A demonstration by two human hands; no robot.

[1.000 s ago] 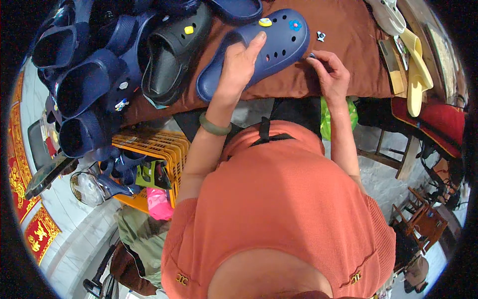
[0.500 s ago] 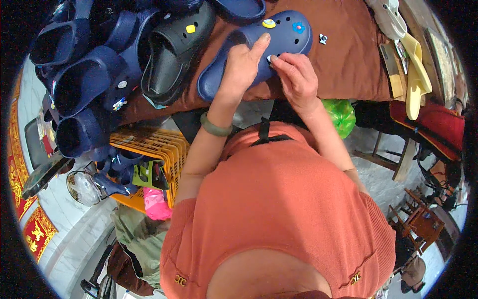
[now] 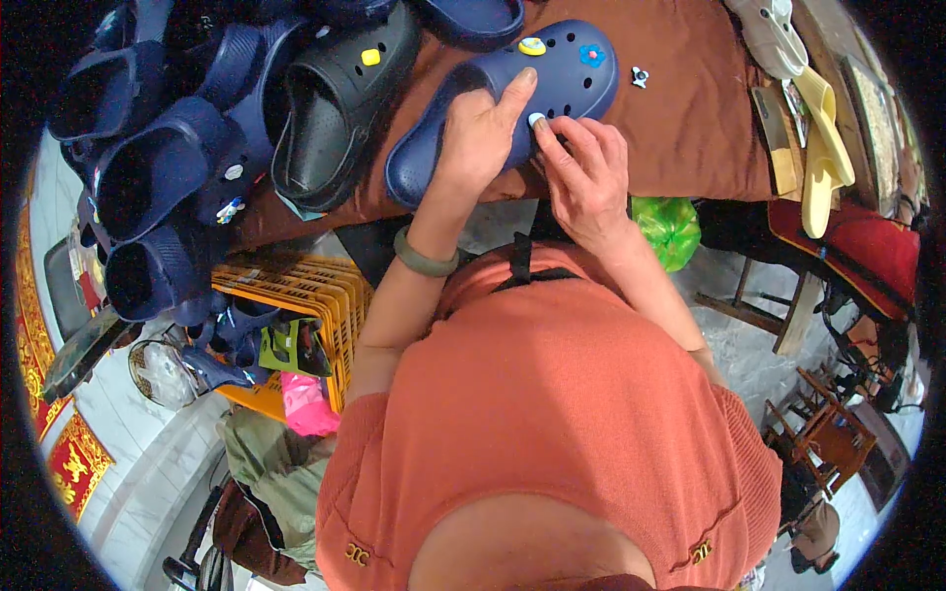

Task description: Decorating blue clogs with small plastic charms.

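Note:
A navy clog [image 3: 416, 163] with holes in its upper lies slanted on a brown cloth [image 3: 690, 138], toe to the far right. My left hand [image 3: 473, 143] grips it, thumb on top of the upper and the other fingers hidden inside the opening. At the clog's near side, my right hand [image 3: 589, 177] has its fingers bent, with the tips at a small white charm [image 3: 536, 118] against the upper. A yellow-and-white charm [image 3: 532, 46] and a blue flower charm [image 3: 591, 55] sit in the upper's far part. One loose black-and-white charm [image 3: 640, 77] rests on the cloth.
Left of my hands lies a black clog [image 3: 325, 128] with a yellow charm, beside a heap of navy clogs [image 3: 158, 167]. Below it stands an orange crate [image 3: 305, 286]. A pale yellow slipper [image 3: 826, 148] is at the right; a green bag [image 3: 666, 233] hangs below the cloth's edge.
My right hand has brought the white charm from a pinch just over the clog down against its upper, and its fingers have spread along the near edge. My left hand keeps its grip.

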